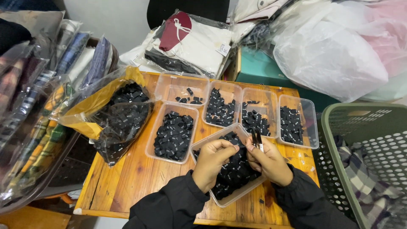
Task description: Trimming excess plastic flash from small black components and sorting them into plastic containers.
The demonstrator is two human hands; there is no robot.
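Both my hands hover over a clear plastic tray (pixel 232 198) full of small black woven labels (pixel 237 169) at the table's near edge. My left hand (pixel 212 161) is curled with its fingertips pinched; whether a label is between them I cannot tell. My right hand (pixel 268 161) grips a small pair of black snips (pixel 257 139), blades pointing up and away. Five more clear trays hold black labels: one (pixel 173 132) to the left, and a row behind (pixel 181 90), (pixel 222 106), (pixel 258 111), (pixel 296 122).
A yellow-and-clear bag (pixel 111 113) spilling black labels lies at the left on the wooden table (pixel 127 178). A green laundry basket (pixel 368 161) with plaid cloth stands at the right. Bagged folded garments (pixel 190 42) and plastic bags (pixel 335 51) crowd the back and the left.
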